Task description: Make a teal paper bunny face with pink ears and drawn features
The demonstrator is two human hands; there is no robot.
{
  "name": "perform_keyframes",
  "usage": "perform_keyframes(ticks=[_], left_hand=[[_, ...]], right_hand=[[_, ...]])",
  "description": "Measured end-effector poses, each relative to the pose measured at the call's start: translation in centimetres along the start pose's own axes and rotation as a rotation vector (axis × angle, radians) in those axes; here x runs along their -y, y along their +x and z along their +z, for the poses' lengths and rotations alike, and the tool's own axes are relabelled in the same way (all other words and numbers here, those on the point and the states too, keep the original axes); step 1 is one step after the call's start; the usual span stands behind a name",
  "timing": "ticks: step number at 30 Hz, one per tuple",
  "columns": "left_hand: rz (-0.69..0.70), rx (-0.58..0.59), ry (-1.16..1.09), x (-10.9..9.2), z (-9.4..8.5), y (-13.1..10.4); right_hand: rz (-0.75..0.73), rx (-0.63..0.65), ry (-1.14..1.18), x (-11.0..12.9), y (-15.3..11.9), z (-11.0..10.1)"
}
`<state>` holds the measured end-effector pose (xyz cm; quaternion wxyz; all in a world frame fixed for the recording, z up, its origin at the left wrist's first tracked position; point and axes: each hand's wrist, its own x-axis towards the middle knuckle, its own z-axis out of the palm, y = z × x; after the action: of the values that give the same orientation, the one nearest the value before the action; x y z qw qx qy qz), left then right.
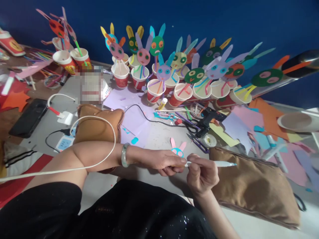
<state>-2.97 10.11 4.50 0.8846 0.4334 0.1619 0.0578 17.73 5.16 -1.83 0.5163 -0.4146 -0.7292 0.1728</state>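
Observation:
Near the table's front edge, my left hand point(168, 161) is closed, its fingertips on a brownish piece that meets the pen's left end; what else it grips is hidden. Pinched in my right hand point(203, 174) is a white pen point(224, 164) with a light-blue end pointing right. The two hands nearly touch. Just beyond my left hand lies a small blue bunny face point(177, 152) with pink ears and pink eyes, partly covered by the fingers. A pale green bangle point(125, 155) circles my left wrist.
Paper cups point(156, 90) with bunny figures line the back. A glue gun point(210, 119), scissors point(198, 142) and tape roll point(209, 140) lie beyond my right hand. Brown cushions point(256, 189) flank both sides. A white cable point(62, 171) crosses my left arm; a phone point(28, 118) lies left.

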Motion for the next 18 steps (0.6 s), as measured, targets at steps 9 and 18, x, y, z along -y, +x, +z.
perform_keyframes(ticks=[9, 18], left_hand=[[0.138, -0.328, 1.187, 0.8, -0.5, -0.2], [0.338, -0.450, 1.675, 1.5, -0.3, -0.4]], right_hand=[[0.001, 0.039, -0.003, 2.0, 2.0, 0.5], [-0.048, -0.059, 0.012, 2.1, 1.8, 0.9]])
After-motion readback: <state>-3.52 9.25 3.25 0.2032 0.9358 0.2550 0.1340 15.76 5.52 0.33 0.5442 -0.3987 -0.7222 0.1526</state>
